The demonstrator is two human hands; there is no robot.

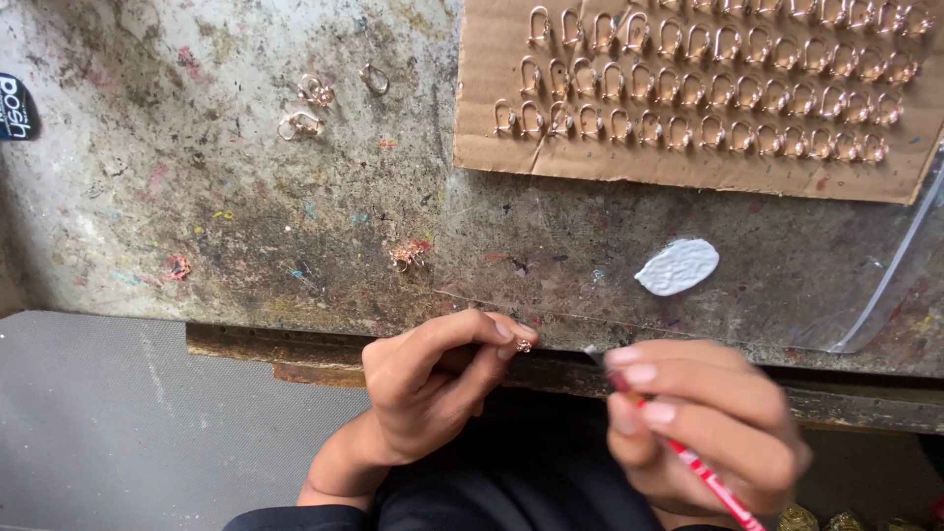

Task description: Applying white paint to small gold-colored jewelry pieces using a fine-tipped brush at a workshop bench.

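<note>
LEFT: left hand grip pinched closed on small gold earring piece at table front edge | RIGHT: right hand grip closed on red pencil-like tool | RELATION: piece lies just left of tool tip; tool axis runs diagonally down-right; apart.

On my stained desk lies a cardboard sheet lined with rows of rose-gold hooks, a white oval blob, loose hooks upper left, and clear plastic at right.
</note>
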